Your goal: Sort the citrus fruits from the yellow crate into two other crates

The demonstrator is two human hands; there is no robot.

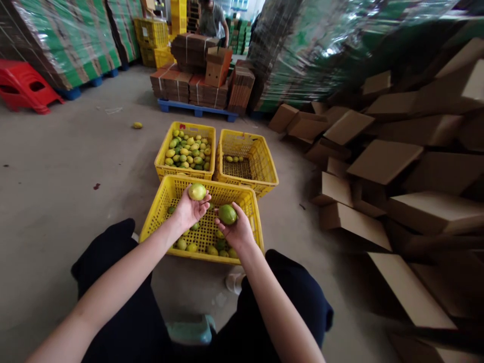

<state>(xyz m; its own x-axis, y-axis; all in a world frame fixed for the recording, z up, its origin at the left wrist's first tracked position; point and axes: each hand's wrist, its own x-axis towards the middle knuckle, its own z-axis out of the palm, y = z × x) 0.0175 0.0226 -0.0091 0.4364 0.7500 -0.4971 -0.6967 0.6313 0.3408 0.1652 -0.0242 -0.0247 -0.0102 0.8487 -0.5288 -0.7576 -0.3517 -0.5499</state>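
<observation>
Above the near yellow crate (151,214), my left hand (188,210) holds a yellow-green lemon (197,191) at its fingertips. To its right, a greener lemon (227,215) rests in my right hand (241,233), with the fingers curled around it. Several green and yellow lemons (192,247) lie on the bottom of the near crate, partly hidden by my hands. Behind stands a yellow crate (161,160) heaped with lemons (189,151). Beside that one, another yellow crate (266,164) has a few lemons (233,159) at its far left.
Loose cardboard boxes (383,161) are piled along the right. A blue pallet (198,110) carries bundled cardboard (191,53), with a person (212,22) behind it. A red stool (28,85) stands at left; one lemon (137,125) lies on the floor. Wrapped green stacks (75,38) line the back.
</observation>
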